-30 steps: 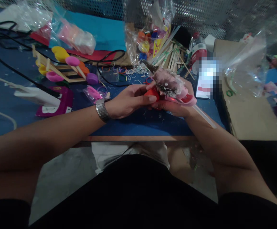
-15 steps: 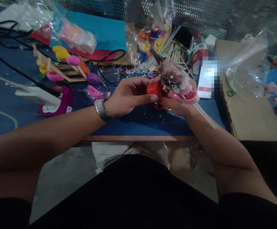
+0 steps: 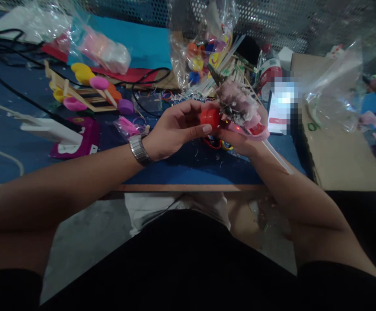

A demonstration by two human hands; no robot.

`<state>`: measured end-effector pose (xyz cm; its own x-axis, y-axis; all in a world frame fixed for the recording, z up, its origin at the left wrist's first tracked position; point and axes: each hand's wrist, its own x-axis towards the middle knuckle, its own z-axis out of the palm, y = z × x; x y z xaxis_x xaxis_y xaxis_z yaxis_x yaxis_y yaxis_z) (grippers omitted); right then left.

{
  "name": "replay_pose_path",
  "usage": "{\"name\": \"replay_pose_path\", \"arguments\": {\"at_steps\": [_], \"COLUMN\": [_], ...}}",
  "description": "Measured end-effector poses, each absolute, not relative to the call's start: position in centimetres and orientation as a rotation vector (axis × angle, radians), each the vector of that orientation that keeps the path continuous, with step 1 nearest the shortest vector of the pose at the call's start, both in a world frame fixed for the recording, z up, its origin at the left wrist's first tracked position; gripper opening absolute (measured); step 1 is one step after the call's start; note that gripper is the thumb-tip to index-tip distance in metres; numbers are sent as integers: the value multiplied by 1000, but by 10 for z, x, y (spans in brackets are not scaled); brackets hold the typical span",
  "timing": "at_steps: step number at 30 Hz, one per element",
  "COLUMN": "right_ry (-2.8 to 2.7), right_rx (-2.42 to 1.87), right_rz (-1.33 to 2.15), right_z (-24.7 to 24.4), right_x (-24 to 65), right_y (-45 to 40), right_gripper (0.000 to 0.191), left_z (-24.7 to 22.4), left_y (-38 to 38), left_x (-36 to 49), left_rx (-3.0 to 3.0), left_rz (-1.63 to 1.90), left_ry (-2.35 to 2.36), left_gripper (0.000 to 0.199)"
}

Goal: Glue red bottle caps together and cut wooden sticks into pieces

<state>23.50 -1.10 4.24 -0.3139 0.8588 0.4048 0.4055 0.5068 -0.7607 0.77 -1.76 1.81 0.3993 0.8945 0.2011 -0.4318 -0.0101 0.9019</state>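
Note:
Between its thumb and fingers my left hand (image 3: 175,131) holds a round red piece (image 3: 209,118). Right against that piece, my right hand (image 3: 241,141) is wrapped round a pink hot glue gun (image 3: 262,133), which has a small red light lit and a greyish, glue-crusted cover (image 3: 236,101). A clear glue stick (image 3: 278,159) sticks out of the gun's back over my right wrist. The gun's tip and several of my right fingers are hidden behind the red piece and the gun. Scissors with red and yellow handles (image 3: 226,146) lie under the hands.
A wooden stick frame with coloured pieces (image 3: 94,97) stands at the left, behind a purple power strip (image 3: 92,134) with a white plug. Bags, sticks and a bottle (image 3: 270,71) are at the back. To the right are a lit phone (image 3: 277,114) and cardboard (image 3: 340,160).
The red piece has turned slightly, its rounded face now showing more, and my left thumb has shifted a little. The glue gun has barely moved.

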Motion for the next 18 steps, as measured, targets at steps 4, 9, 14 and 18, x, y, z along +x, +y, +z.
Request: {"name": "replay_pose_path", "arguments": {"at_steps": [4, 9, 14, 18], "right_ry": [-1817, -1837, -1885, -1871], "right_rx": [-916, -934, -1041, -993], "right_rz": [803, 809, 621, 590], "right_z": [35, 35, 40, 39], "right_x": [235, 234, 235, 234], "right_y": [-7, -5, -8, -9], "right_gripper": [62, 63, 53, 64], "left_z": [15, 14, 15, 15], "left_y": [-16, -17, -20, -20], "left_x": [8, 6, 7, 9], "left_rx": [1136, 1133, 1099, 1096], "left_rz": [1173, 1150, 1124, 1134], "left_ry": [519, 550, 498, 515], "left_gripper": [44, 40, 39, 36]}}
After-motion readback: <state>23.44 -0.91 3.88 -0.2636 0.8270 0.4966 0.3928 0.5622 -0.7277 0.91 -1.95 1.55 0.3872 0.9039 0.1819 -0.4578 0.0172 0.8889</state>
